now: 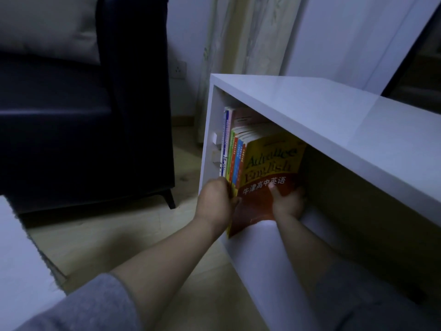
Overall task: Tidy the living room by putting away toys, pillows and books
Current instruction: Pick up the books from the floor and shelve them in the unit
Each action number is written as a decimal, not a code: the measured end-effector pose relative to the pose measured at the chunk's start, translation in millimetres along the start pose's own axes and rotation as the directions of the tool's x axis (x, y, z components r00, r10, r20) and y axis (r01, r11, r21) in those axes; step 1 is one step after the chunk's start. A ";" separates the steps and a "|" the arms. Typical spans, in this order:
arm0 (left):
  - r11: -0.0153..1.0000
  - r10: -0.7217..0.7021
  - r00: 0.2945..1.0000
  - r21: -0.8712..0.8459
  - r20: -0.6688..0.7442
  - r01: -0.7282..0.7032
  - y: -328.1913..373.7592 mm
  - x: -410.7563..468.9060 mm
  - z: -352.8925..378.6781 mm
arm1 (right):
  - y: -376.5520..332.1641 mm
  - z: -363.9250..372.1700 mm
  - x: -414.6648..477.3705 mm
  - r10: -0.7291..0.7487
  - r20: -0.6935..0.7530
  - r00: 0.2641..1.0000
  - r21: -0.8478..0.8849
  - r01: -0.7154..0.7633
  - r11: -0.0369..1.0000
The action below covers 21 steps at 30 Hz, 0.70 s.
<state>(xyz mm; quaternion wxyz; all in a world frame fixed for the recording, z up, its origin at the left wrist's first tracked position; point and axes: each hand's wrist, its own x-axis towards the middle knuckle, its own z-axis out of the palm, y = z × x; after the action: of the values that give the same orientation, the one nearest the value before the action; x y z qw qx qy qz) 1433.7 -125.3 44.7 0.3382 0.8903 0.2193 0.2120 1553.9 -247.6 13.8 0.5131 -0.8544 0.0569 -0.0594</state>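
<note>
A white shelf (pixel 310 108) stands on the wood floor (pixel 107 235) beside a dark sofa (pixel 71 115) bearing a pillow (pixel 47 27). Books (pixel 232 158) stand at its left end; the left hand (pixel 214 201) grips their spines, and the right hand (pixel 286 201) clasps the yellow-red book (pixel 269 163).

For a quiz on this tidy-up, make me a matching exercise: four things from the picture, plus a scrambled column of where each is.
1 left hand
2 right hand
3 pillow
4 wall socket

A on the dark sofa
B thumb on the English book, on its red lower cover
C on the wall beside the curtain
D holds the spines of the book row

Pairs: 1-D, 2-B, 3-A, 4-C
</note>
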 end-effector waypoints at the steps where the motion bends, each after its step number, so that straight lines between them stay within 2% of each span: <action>1: 1.000 -0.004 1.000 0.000 0.008 0.004 -0.1 0.7 0.3 | 0.2 -0.7 -1.6 0.024 -0.002 1.000 -0.014 -0.024 1.000; 3: 1.000 -0.008 1.000 -0.013 0.017 0.008 1.0 1.1 0.4 | -1.1 -4.9 -5.7 0.034 -0.005 0.999 -0.030 -0.035 0.999; 9: 1.000 0.002 0.998 0.018 0.057 -0.003 0.0 -2.2 -1.6 | -4.5 -9.9 -14.8 -0.065 -0.011 0.998 -0.102 0.063 0.993; 14: 0.999 -0.025 0.997 0.033 0.073 0.022 -7.1 -8.0 -19.6 | -9.2 -16.4 -31.2 -0.067 0.070 0.995 -0.076 0.072 0.994; 18: 0.992 -0.029 0.992 0.126 0.124 0.013 -15.7 -13.9 -30.6 | -13.1 -22.6 -43.7 -0.046 0.242 0.969 -0.076 0.066 0.995; 21: 0.988 -0.040 0.988 0.151 0.152 0.017 -19.9 -15.8 -35.2 | -15.4 -23.3 -55.6 -0.032 0.422 0.906 -0.115 0.089 0.989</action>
<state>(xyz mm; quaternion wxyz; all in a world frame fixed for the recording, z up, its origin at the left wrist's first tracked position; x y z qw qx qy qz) 1397.4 -102.5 51.2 0.2897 0.9236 0.2205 0.1203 1495.8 -251.8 35.9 0.4538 -0.8805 -0.0772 0.1131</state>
